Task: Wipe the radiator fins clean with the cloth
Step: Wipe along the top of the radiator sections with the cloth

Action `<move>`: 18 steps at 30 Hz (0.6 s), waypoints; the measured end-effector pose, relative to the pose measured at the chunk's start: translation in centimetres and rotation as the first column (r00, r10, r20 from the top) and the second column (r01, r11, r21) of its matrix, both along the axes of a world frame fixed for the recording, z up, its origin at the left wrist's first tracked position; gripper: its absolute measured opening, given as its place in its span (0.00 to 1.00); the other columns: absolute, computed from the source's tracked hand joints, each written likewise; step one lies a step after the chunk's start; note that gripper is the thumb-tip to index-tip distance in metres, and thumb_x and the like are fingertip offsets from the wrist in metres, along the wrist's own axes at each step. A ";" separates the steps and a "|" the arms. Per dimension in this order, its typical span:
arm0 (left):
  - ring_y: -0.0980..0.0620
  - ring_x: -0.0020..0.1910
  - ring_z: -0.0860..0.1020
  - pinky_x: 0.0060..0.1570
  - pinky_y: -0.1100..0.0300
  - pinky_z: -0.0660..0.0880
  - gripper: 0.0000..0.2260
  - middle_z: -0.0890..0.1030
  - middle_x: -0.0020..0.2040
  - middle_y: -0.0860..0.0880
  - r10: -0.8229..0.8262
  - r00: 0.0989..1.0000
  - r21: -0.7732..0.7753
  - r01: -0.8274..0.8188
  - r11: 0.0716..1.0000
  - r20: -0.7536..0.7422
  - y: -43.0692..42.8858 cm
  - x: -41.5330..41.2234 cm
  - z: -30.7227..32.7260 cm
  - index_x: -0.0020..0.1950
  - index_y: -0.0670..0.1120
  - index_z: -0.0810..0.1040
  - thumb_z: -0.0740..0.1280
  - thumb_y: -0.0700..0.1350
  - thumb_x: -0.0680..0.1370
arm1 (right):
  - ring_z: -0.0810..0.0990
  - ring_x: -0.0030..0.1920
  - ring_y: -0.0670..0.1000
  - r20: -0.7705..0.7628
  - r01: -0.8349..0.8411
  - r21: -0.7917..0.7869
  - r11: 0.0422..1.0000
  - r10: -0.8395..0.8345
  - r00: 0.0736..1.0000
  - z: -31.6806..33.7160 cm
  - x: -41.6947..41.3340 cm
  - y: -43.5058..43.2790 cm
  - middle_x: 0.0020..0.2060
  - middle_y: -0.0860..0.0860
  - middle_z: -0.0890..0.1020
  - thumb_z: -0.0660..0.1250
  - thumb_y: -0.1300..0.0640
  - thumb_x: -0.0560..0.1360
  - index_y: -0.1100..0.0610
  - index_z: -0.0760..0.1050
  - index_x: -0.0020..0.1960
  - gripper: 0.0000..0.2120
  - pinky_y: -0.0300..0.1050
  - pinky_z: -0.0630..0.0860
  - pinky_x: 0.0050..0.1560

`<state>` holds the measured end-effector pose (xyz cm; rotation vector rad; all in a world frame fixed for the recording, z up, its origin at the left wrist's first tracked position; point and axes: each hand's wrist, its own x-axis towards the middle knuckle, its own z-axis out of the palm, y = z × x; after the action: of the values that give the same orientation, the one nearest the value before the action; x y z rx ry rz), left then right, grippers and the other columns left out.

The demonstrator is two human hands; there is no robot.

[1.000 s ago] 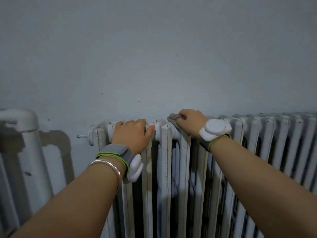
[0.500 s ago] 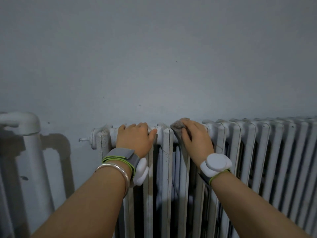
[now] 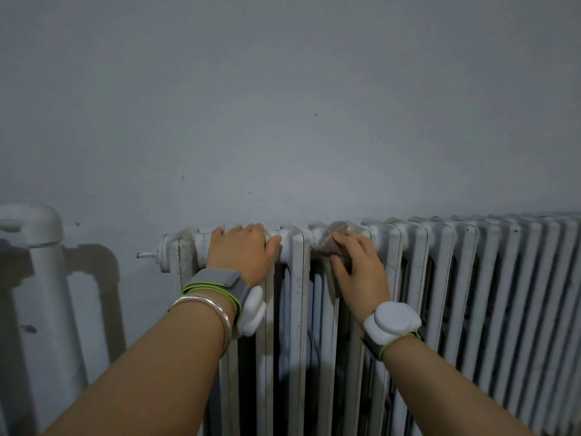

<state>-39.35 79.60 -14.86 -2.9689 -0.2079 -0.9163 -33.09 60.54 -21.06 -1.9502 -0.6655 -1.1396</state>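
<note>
Radiator fins (image 3: pixel 471 294) stand vertical; left hand (image 3: pixel 242 253) grips their top, right hand (image 3: pixel 358 272) clutches cloth (image 3: pixel 328 243).

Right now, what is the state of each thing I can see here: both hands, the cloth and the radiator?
radiator, upright, dirt specks on its left end.
cloth, bunched on a fin top.
left hand, fingers curled over the radiator top, gripping it.
right hand, holds the cloth against the fin.
</note>
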 end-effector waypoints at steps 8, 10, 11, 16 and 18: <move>0.48 0.56 0.75 0.66 0.48 0.63 0.20 0.79 0.55 0.49 0.005 1.000 -0.010 -0.005 1.000 0.020 -0.2 -0.1 -0.2 0.57 0.47 0.73 0.48 0.57 0.81 | 0.72 0.52 0.40 -0.138 -0.073 -0.003 0.997 0.072 0.988 -4.4 -1.9 0.2 0.54 0.42 0.65 0.67 0.63 0.75 0.48 0.72 0.52 0.11 0.26 0.66 0.53; 0.48 0.57 0.75 0.66 0.48 0.62 0.20 0.79 0.56 0.49 0.003 1.000 -0.005 -0.003 1.000 0.026 -0.1 0.0 -0.3 0.58 0.47 0.73 0.48 0.57 0.81 | 0.71 0.53 0.37 -0.195 -0.107 -0.034 0.994 0.099 0.976 -5.7 -2.1 -0.1 0.51 0.39 0.64 0.66 0.61 0.76 0.43 0.69 0.50 0.13 0.25 0.67 0.52; 0.48 0.57 0.75 0.67 0.48 0.62 0.20 0.79 0.56 0.49 0.001 1.000 -0.006 -0.001 1.000 0.024 -0.1 0.0 -0.3 0.58 0.47 0.73 0.48 0.57 0.81 | 0.71 0.52 0.36 -0.221 -0.116 -0.051 0.992 0.102 0.970 -6.1 -2.1 -0.4 0.50 0.38 0.65 0.66 0.59 0.76 0.42 0.68 0.50 0.13 0.25 0.68 0.50; 0.49 0.57 0.75 0.66 0.49 0.62 0.20 0.79 0.55 0.50 -0.009 0.998 0.007 0.008 1.000 0.054 0.0 0.2 -0.6 0.60 0.48 0.72 0.48 0.57 0.81 | 0.75 0.46 0.45 -0.254 -0.096 -0.096 0.991 0.069 0.965 -5.3 -1.9 -1.6 0.48 0.47 0.72 0.68 0.59 0.74 0.52 0.74 0.52 0.08 0.36 0.73 0.46; 0.49 0.57 0.75 0.65 0.50 0.62 0.20 0.79 0.55 0.51 -0.012 0.998 0.009 0.011 1.000 0.065 0.0 0.2 -0.7 0.60 0.48 0.72 0.48 0.57 0.81 | 0.75 0.47 0.45 -0.204 -0.112 -0.041 0.993 0.101 0.974 -3.5 -2.0 -1.9 0.47 0.49 0.75 0.68 0.60 0.72 0.52 0.75 0.53 0.10 0.37 0.73 0.48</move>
<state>-39.15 79.60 -15.59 -2.9383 -0.1884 -1.0131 -35.07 58.66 -24.60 -2.0158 -0.6871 -0.8528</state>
